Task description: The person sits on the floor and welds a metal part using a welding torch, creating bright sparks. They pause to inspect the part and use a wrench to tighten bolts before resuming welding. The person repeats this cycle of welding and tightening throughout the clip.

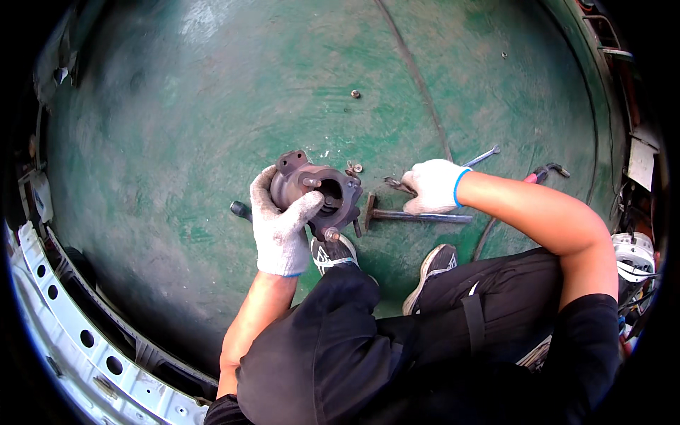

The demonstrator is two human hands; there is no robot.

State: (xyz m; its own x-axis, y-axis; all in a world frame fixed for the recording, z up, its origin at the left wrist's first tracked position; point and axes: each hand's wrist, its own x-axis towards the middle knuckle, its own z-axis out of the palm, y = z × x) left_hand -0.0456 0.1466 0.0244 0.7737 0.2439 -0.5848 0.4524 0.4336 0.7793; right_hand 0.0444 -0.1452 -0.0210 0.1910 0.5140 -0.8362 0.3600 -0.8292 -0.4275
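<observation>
Floor (pixel 177 142), green and worn, serves as the bench: the person crouches, shoes planted just below the work. Housing (pixel 315 191), a rusty cast part with a round bore and studs, stands tipped on edge between the hands so the bore faces up. Left hand (pixel 280 223), gloved, wraps its near side, thumb over the rim, steadying it. Right hand (pixel 433 185), gloved, is closed down over a wrench (pixel 482 156) beside the housing, though how firmly it grips is unclear. Hammer (pixel 418 216) lies just below that hand, within reach. Nuts (pixel 353 168) sit loose beside the housing.
</observation>
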